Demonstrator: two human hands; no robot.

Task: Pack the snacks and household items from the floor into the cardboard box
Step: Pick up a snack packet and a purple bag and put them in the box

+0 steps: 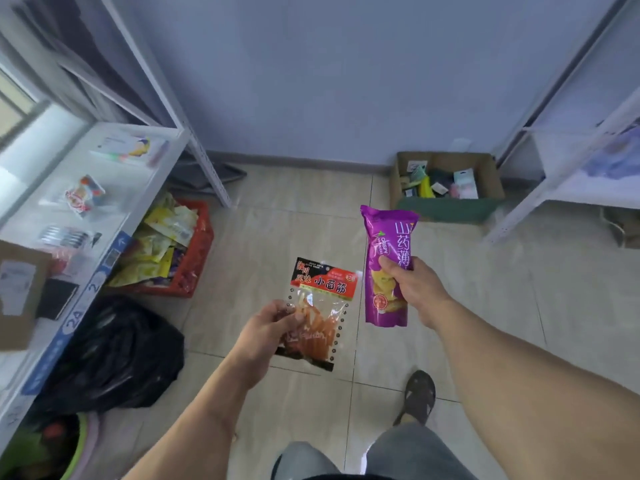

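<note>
step: carrying two snacks toward the cardboard box (485,174), well ahead by the wall
left hand (266,336): pinching the clear spicy-strip packet (320,315) at its edge
right hand (410,289): wrapping round the purple crisps bag (386,244), upright
next: walking closer, then dropping both in; box is already holding items

One view only: head cam, wide-angle, worn by a standing person, looking fwd and down at the beige tiled floor (277,216). Both forearms reach in from the bottom edge, close to lens. Open brown cardboard box (446,183) sits far ahead, right of centre, by the wall.
</note>
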